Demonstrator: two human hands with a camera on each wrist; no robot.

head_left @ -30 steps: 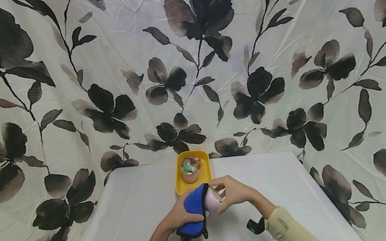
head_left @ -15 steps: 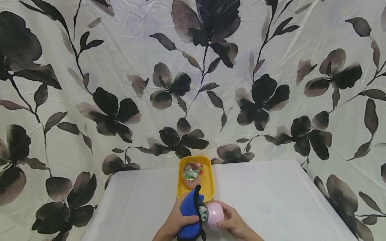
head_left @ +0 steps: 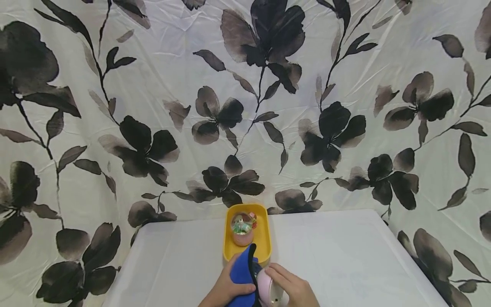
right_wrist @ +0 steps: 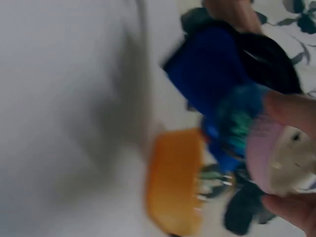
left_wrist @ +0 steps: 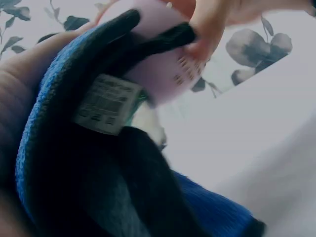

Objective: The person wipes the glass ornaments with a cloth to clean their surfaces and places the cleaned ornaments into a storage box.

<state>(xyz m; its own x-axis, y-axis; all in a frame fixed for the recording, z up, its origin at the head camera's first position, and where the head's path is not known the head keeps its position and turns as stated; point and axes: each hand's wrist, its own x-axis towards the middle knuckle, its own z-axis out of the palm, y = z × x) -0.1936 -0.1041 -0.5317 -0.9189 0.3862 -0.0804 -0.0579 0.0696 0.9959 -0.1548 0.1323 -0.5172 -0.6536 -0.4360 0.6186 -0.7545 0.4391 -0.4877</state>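
In the head view, my left hand point(head_left: 222, 288) grips a blue cloth pouch or mitt point(head_left: 239, 273) with black edging, its thumb across the front. My right hand point(head_left: 297, 288) holds a snow globe point(head_left: 264, 285) by its pink base. The globe's clear dome point(right_wrist: 237, 116) faces the blue cloth and overlaps it in the right wrist view; whether they touch is unclear. In the left wrist view, the cloth's opening gapes, with a white printed label point(left_wrist: 107, 103) inside and the pink base point(left_wrist: 163, 74) just beyond it.
Behind the hands, a yellow tray point(head_left: 261, 243) stands on the white-covered table point(head_left: 337, 251). Another snow globe point(head_left: 241, 226) with a pink base sits in it, beside a small red item point(head_left: 252, 217). A floral cloth point(head_left: 284, 140) hangs behind the table.
The right hand has shifted its grip on the snow globe and turned it, so its underside shows again. The dome now points at the cloth. The left hand keeps holding the cloth.
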